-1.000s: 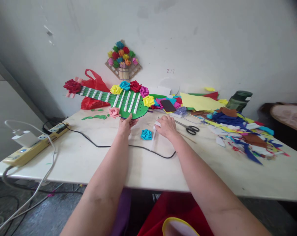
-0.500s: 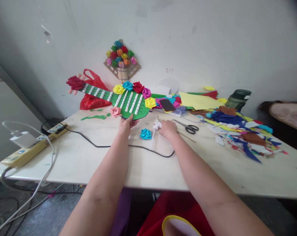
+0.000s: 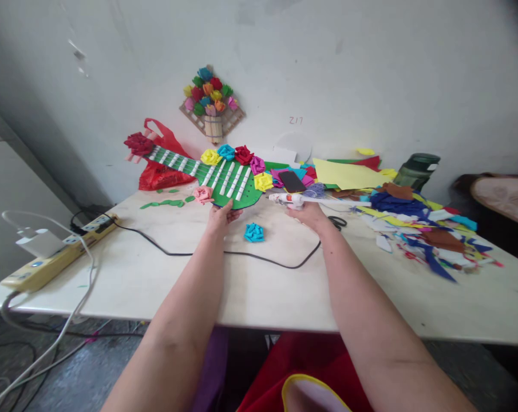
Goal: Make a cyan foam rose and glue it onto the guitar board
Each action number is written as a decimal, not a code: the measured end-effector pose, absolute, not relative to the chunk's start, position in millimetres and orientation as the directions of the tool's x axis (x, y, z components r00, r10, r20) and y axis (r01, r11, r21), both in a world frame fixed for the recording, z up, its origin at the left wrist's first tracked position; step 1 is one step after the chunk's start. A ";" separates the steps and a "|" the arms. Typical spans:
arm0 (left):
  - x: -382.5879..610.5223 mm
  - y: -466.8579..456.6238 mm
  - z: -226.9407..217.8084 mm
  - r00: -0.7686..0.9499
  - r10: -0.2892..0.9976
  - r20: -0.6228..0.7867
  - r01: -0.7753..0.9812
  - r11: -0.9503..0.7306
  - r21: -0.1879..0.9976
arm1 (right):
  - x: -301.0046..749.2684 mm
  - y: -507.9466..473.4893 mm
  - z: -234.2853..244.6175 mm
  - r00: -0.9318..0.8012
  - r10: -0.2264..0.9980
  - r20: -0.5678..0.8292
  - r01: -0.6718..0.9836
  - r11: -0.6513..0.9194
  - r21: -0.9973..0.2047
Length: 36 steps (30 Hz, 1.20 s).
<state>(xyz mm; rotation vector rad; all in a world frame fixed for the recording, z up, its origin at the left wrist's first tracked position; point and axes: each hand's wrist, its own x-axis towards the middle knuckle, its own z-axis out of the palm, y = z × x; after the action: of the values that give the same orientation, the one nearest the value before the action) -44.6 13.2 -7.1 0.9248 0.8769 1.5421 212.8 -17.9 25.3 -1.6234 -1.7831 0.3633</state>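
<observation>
My left hand (image 3: 225, 218) grips the lower edge of a green paper guitar (image 3: 246, 196), thumb on its front. White strips run along its neck and body, and paper roses in several colours line its rim. A pink rose (image 3: 202, 194) sits just left of my fingers. My right hand (image 3: 307, 214) is closed round a white hot glue gun (image 3: 287, 198), its nozzle pointing left toward the guitar and a long glue stick (image 3: 340, 201) jutting out behind. On the table between my arms lies a blue paper rose (image 3: 254, 232).
A black cord (image 3: 259, 262) crosses the table under my left forearm from the power strip (image 3: 56, 257). Scissors (image 3: 337, 222) lie behind my right wrist. Paper scraps (image 3: 443, 240), a phone (image 3: 292, 182) and a green bottle (image 3: 417, 171) stand or lie to the right and back.
My right hand has picked the glue gun up from the table and turned it, nozzle now left. The guitar has shifted slightly right in my left hand.
</observation>
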 end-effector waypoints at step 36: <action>-42.0 13.2 -8.0 -0.046 0.992 0.121 -0.367 -0.130 0.921 | 195.8 -21.4 27.4 -0.039 0.971 0.237 0.682 0.199 -0.704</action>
<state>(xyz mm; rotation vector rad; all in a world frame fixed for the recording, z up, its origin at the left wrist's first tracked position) -42.0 13.2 -8.0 1.0015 0.8767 1.4738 195.8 -21.4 27.4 -1.5492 -1.7886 0.5341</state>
